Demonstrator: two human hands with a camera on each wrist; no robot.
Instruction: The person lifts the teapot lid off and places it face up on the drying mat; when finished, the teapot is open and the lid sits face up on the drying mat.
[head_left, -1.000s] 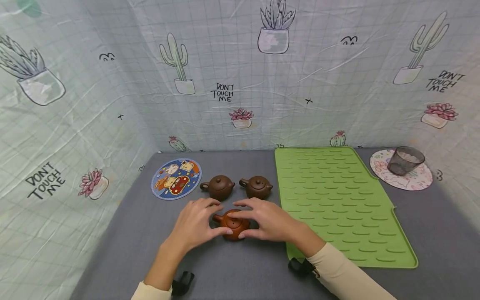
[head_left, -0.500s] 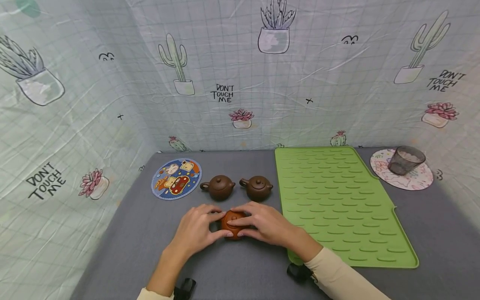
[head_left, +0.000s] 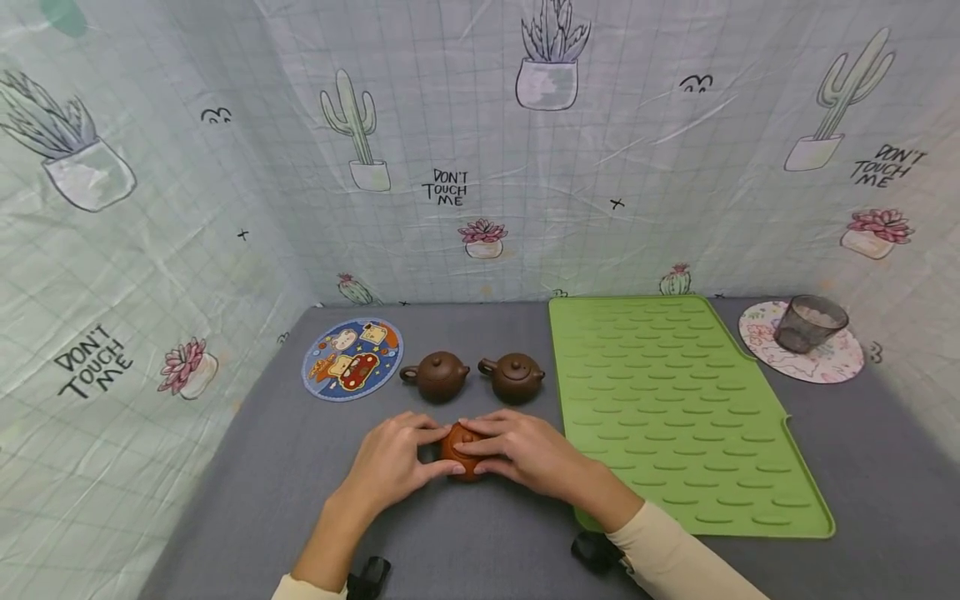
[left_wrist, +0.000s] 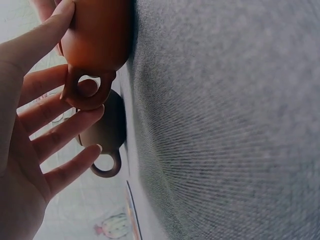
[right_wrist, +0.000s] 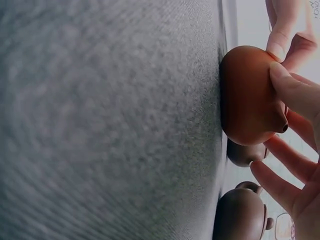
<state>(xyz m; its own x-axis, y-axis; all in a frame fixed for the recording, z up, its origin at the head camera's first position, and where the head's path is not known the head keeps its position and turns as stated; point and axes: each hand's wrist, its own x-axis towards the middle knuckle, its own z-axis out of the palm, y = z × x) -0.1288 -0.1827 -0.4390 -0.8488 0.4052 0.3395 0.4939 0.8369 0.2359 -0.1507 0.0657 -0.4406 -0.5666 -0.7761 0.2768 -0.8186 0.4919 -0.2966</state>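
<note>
A small orange-brown clay teapot (head_left: 452, 451) stands on the grey cloth between both hands. My left hand (head_left: 392, 461) grips its handle side between thumb and fingers. The looped handle (left_wrist: 102, 90) shows in the left wrist view, with the other fingers spread beyond it. From the other side my right hand (head_left: 531, 454) holds the pot, one finger reaching over the lid. In the right wrist view the right thumb presses the body above the short spout (right_wrist: 278, 122). Just behind stand two dark brown teapots, one at left (head_left: 437, 377) and one at right (head_left: 516, 380).
A green ridged mat (head_left: 660, 408) lies to the right, its near left corner under the right forearm. At far right a smoky cup (head_left: 806, 327) rests on a pink-patterned round mat (head_left: 832, 367). A blue cartoon round mat (head_left: 318, 379) lies back left. Printed cloth walls surround the table.
Both hands have closed in on the orange-brown teapot from either side, and its handle has gone out of sight in the head view. The dark teapots have stayed put.
</note>
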